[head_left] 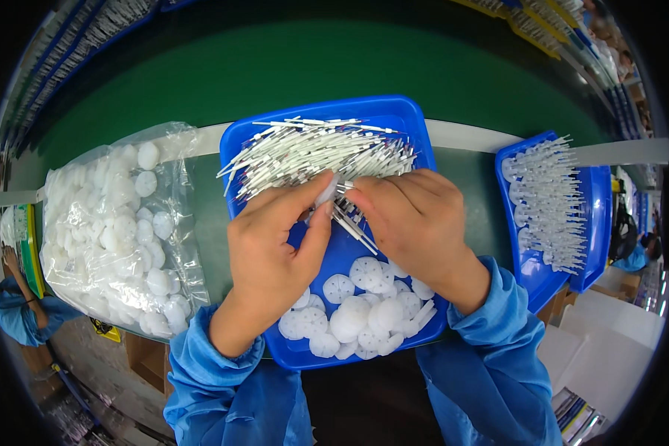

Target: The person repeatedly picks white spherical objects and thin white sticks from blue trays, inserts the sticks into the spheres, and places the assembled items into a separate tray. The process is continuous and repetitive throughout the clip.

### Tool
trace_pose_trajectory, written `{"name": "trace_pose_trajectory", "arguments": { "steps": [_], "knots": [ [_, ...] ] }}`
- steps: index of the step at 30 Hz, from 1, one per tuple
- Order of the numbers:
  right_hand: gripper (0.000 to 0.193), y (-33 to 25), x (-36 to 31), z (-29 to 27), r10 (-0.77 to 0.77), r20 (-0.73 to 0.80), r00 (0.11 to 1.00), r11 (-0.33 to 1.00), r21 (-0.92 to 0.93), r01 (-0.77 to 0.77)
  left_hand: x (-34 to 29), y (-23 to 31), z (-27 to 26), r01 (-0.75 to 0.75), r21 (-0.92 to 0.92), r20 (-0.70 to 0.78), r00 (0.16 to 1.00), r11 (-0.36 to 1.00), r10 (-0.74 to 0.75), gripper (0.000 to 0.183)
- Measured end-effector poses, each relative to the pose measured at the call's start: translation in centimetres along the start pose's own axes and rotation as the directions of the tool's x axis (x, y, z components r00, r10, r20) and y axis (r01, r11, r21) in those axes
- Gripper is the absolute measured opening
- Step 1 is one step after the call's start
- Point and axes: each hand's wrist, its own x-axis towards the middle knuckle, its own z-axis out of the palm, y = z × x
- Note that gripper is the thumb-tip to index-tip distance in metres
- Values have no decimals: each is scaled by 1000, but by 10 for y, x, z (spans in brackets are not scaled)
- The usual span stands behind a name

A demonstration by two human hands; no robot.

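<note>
My left hand (275, 241) pinches a thin translucent white disc (327, 190), seen nearly edge-on, between thumb and index finger. Several slim white rods (355, 229) slant down from between the hands; my right hand (416, 223) is closed with its fingertips on their upper ends, right beside the disc. Whether any rod passes through the disc is hidden by the fingers. Both hands are over a blue tray (383, 110). A heap of white rods (312, 152) fills its far part, and loose white discs with small holes (368, 316) lie in the near part.
On the left, a clear plastic bag (182, 245) holds many white discs (111, 223). To the right, blue trays (526, 279) carry discs with rods standing in rows (550, 204). More loaded trays line the far edges. Another person's sleeve (22, 316) shows at far left.
</note>
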Motion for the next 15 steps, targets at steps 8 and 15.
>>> {"name": "trace_pose_trajectory", "arguments": {
  "steps": [8, 15],
  "knots": [
    [21, 3, -2, -3, -4, 27, 1000, 1000, 9, 4, 10, -1, -6, -26, -15, 77, 997, 1000, 28, 37],
    [32, 12, 4, -8, 193, 101, 976, 847, 486, -217, 13, 0, -13, -110, 0, 84, 990, 994, 110, 46]
  ]
}}
